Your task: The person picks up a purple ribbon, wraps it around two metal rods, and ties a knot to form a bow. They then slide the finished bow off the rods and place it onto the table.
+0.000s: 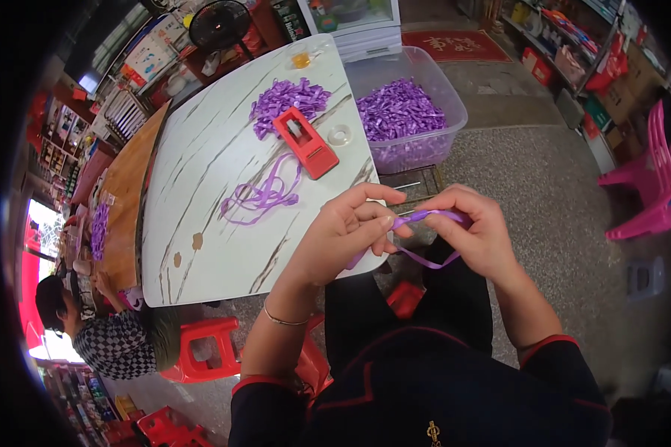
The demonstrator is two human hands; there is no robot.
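Biggest thing here is the surface [201, 171], a white marble-look top with brown veins. Just off its far right corner sits a clear plastic tub [425, 78] heaped with finished purple bows. Near the far edge there's another pile of bows [287, 100], then a red tape dispenser [306, 141] with a small clear tape roll [340, 135] beside it, and a loose tangle of ribbon offcuts [261, 195] toward the middle.

The purple ribbon [425, 217] is off the near right corner, over the lap. It's thin, glossy and flat. The left hand [343, 235] has its grip pinched on one end; the right hand [477, 231] is closed around the loop. I'd say keep the ribbon flat and untwisted, pinch tight where it crosses, and keep the loops even.
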